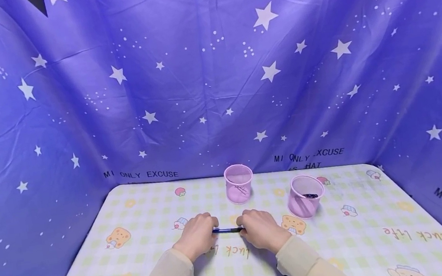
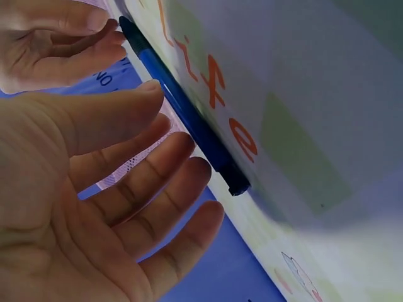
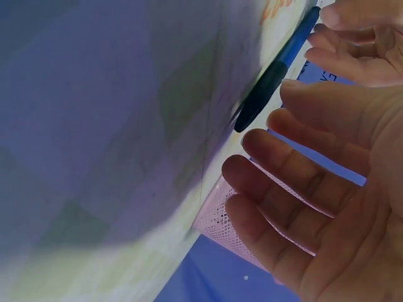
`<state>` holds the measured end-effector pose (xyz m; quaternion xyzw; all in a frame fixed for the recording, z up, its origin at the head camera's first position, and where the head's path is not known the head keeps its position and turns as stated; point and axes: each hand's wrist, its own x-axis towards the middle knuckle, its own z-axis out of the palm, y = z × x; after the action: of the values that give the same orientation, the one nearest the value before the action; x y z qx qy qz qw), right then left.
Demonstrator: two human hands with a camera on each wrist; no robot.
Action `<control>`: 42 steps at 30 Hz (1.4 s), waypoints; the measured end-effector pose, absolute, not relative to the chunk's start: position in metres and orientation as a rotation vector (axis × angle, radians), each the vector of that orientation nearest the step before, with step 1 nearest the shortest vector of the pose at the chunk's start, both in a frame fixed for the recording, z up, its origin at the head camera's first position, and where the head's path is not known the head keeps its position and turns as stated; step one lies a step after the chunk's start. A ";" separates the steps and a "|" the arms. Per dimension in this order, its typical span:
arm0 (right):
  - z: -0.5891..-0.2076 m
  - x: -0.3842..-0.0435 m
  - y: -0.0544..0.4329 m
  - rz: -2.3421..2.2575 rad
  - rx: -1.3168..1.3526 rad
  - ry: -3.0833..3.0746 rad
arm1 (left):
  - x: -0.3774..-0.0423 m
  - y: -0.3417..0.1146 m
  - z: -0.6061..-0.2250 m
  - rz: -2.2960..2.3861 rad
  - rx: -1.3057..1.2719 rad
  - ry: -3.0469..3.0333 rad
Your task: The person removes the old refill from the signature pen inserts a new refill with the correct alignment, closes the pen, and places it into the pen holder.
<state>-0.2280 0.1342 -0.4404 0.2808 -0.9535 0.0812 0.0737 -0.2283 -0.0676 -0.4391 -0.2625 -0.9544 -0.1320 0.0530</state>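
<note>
A blue pen [image 1: 227, 230] with a dark grip section lies crosswise on the checked tablecloth [image 1: 144, 258], between the two hands. My left hand [image 1: 197, 236] is at its left end, the fingers loosely bent and the thumb tip right at the blue barrel in the left wrist view. At the other end, my right hand [image 1: 260, 230] has its fingers spread and slightly bent. In the right wrist view its thumb [image 3: 315, 100] and fingertips come close alongside the pen's dark tip [image 3: 249, 119]. Neither hand's fingers curl round the pen.
A pink mesh pen cup [image 1: 238, 185] stands beyond the hands near the table's back edge. To its right, another pink mesh cup [image 1: 304, 201] has small dark things inside. A blue-purple star-patterned curtain [image 1: 196, 67] surrounds the table on three sides.
</note>
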 end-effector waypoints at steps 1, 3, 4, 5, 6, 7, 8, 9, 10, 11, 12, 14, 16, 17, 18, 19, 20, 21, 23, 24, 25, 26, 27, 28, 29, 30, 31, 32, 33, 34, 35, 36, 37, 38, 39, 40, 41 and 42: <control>-0.441 -0.228 0.134 0.243 0.843 -2.862 | -0.229 -0.067 -0.440 -0.400 -0.795 -2.906; -0.441 -0.229 0.133 0.244 0.842 -2.863 | -0.230 -0.067 -0.441 -0.398 -0.790 -2.910; -0.442 -0.229 0.132 0.243 0.844 -2.862 | -0.230 -0.067 -0.442 -0.398 -0.788 -2.909; -0.442 -0.230 0.132 0.240 0.844 -2.864 | -0.231 -0.067 -0.442 -0.396 -0.786 -2.908; -0.443 -0.230 0.132 0.239 0.844 -2.866 | -0.231 -0.066 -0.443 -0.396 -0.785 -2.905; -0.443 -0.231 0.131 0.237 0.845 -2.867 | -0.232 -0.066 -0.444 -0.394 -0.784 -2.900; -0.443 -0.231 0.131 0.230 0.847 -2.869 | -0.233 -0.066 -0.445 -0.393 -0.783 -2.896; -0.443 -0.232 0.131 0.226 0.852 -2.867 | -0.233 -0.066 -0.445 -0.393 -0.780 -2.893; -0.444 -0.232 0.130 0.223 0.854 -2.866 | -0.234 -0.065 -0.446 -0.390 -0.779 -2.888; -0.444 -0.233 0.130 0.221 0.855 -2.866 | -0.234 -0.065 -0.446 -0.388 -0.777 -2.883; -0.444 -0.233 0.130 0.219 0.858 -2.863 | -0.234 -0.065 -0.447 -0.386 -0.775 -2.880; -0.445 -0.233 0.129 0.215 0.861 -2.858 | -0.235 -0.065 -0.447 -0.387 -0.774 -2.872; -0.445 -0.233 0.129 0.214 0.864 -2.854 | -0.235 -0.064 -0.447 -0.380 -0.773 -2.868; -0.445 -0.233 0.129 0.211 0.864 -2.852 | -0.235 -0.064 -0.447 -0.377 -0.772 -2.868; -0.445 -0.233 0.129 0.206 0.865 -2.848 | -0.235 -0.064 -0.447 -0.373 -0.771 -2.868; -0.446 -0.233 0.129 0.199 0.866 -2.843 | -0.236 -0.064 -0.447 -0.370 -0.770 -2.869; -0.446 -0.234 0.129 0.191 0.867 -2.838 | -0.236 -0.063 -0.447 -0.365 -0.769 -2.871; -0.447 -0.234 0.129 0.183 0.868 -2.831 | -0.236 -0.063 -0.447 -0.361 -0.767 -2.875; -0.448 -0.234 0.129 0.161 0.869 -2.815 | -0.236 -0.063 -0.447 -0.363 -0.764 -2.882; -0.449 -0.234 0.129 0.154 0.869 -2.808 | -0.236 -0.063 -0.447 -0.365 -0.765 -2.885; -0.449 -0.235 0.129 0.147 0.870 -2.802 | -0.236 -0.063 -0.447 -0.366 -0.765 -2.887; -0.450 -0.235 0.129 0.143 0.869 -2.799 | -0.236 -0.063 -0.447 -0.366 -0.767 -2.888; -0.451 -0.236 0.128 0.139 0.868 -2.798 | -0.236 -0.063 -0.447 -0.367 -0.767 -2.889; -0.451 -0.236 0.128 0.138 0.868 -2.798 | -0.236 -0.063 -0.448 -0.366 -0.768 -2.889; -0.452 -0.236 0.128 0.136 0.868 -2.798 | -0.237 -0.063 -0.448 -0.366 -0.768 -2.890; -0.452 -0.236 0.128 0.135 0.867 -2.799 | -0.237 -0.063 -0.448 -0.365 -0.768 -2.890; -0.452 -0.236 0.127 0.131 0.866 -2.799 | -0.237 -0.063 -0.449 -0.365 -0.767 -2.890; -0.452 -0.237 0.127 0.128 0.865 -2.798 | -0.237 -0.063 -0.449 -0.366 -0.766 -2.888; -0.452 -0.237 0.127 0.123 0.867 -2.795 | -0.237 -0.063 -0.449 -0.366 -0.765 -2.887; -0.451 -0.236 0.127 0.119 0.868 -2.790 | -0.237 -0.063 -0.449 -0.365 -0.764 -2.885; -0.451 -0.237 0.127 0.113 0.869 -2.786 | -0.237 -0.063 -0.449 -0.364 -0.764 -2.882; -0.451 -0.236 0.127 0.109 0.872 -2.782 | -0.237 -0.063 -0.449 -0.362 -0.765 -2.878; -0.451 -0.236 0.127 0.106 0.874 -2.778 | -0.237 -0.063 -0.450 -0.357 -0.767 -2.874; -0.450 -0.236 0.127 0.104 0.877 -2.775 | -0.237 -0.063 -0.449 -0.354 -0.770 -2.870; -0.450 -0.236 0.127 0.101 0.879 -2.774 | -0.237 -0.062 -0.449 -0.347 -0.771 -2.870; -0.450 -0.236 0.127 0.097 0.881 -2.774 | -0.237 -0.062 -0.449 -0.339 -0.772 -2.870; -0.449 -0.236 0.127 0.094 0.882 -2.774 | -0.237 -0.062 -0.449 -0.332 -0.773 -2.870; -0.449 -0.236 0.128 0.090 0.883 -2.775 | -0.237 -0.062 -0.449 -0.326 -0.773 -2.872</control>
<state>-0.2356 0.1276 -0.4494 0.3010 -0.9463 0.0307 0.1138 -0.2369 -0.0618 -0.4490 -0.2578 -0.9572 -0.1085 0.0747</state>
